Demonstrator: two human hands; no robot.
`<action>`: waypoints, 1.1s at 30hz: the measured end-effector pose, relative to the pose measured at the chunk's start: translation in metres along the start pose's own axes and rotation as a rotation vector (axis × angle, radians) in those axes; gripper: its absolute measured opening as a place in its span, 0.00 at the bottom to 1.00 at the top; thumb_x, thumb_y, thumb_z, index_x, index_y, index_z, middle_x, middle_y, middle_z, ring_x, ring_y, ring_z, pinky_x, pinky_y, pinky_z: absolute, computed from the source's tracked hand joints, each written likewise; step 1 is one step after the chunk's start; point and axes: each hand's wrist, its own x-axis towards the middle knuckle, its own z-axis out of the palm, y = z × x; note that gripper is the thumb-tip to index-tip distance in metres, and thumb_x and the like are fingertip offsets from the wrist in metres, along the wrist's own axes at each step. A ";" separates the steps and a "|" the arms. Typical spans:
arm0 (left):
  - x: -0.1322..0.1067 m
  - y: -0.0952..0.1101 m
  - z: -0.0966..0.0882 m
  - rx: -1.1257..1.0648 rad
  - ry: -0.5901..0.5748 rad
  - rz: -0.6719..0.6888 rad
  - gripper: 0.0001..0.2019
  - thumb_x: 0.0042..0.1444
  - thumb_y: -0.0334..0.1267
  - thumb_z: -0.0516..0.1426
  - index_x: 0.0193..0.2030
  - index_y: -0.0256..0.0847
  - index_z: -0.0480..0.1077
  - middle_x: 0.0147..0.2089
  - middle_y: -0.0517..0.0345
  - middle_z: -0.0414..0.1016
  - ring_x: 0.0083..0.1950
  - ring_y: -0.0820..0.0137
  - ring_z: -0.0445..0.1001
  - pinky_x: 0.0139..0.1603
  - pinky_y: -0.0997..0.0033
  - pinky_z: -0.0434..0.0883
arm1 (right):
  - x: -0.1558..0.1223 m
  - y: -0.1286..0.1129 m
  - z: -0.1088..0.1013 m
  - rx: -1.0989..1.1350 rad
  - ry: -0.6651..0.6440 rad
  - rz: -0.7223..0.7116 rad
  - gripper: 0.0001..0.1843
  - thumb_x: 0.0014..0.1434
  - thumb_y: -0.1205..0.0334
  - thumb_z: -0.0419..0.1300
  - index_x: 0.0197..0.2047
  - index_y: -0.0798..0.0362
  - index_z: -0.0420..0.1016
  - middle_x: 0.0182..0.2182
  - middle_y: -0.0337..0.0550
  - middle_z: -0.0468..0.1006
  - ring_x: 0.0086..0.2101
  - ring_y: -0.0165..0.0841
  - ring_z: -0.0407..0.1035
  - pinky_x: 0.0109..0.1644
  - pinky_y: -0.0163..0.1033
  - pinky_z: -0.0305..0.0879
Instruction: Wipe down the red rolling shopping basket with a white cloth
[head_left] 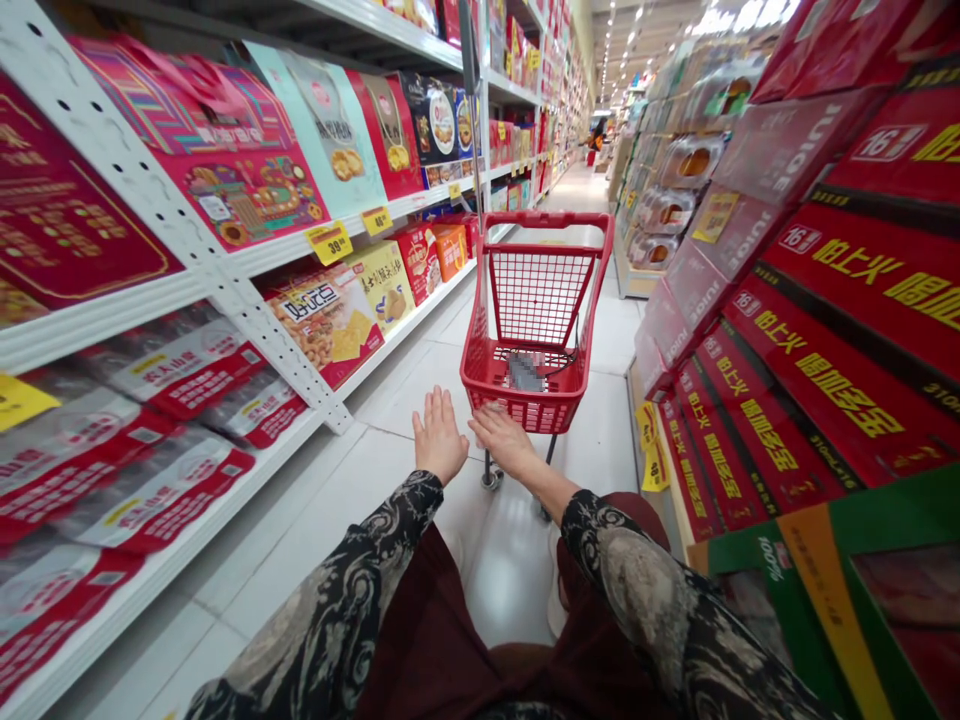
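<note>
A small red wire shopping cart [536, 330] stands on the tiled floor in front of me, with its handle at the far end. My right hand [501, 438] lies flat over the near rim of its basket, fingers loosely apart. My left hand [439, 436] is raised just left of the basket with its fingers spread, holding nothing and not clearly touching the cart. A small blurred item [525, 372] lies in the basket. Patterned dark sleeves cover both my forearms.
White metal shelves [225, 280] full of colourful boxes, with yellow price tags [328, 242], line the left of the aisle. Stacked red boxes [847, 320] line the right. A thin grey pole [470, 100] rises from the cart. A person [597, 135] stands far down the aisle.
</note>
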 end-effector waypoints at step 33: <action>0.025 0.059 -0.037 0.060 -0.010 0.349 0.13 0.51 0.35 0.51 0.43 0.35 0.67 0.44 0.45 0.71 0.50 0.59 0.65 0.61 0.50 0.52 | -0.084 0.098 -0.082 -0.005 0.433 0.387 0.21 0.60 0.69 0.45 0.55 0.57 0.66 0.53 0.53 0.68 0.58 0.38 0.56 0.60 0.52 0.58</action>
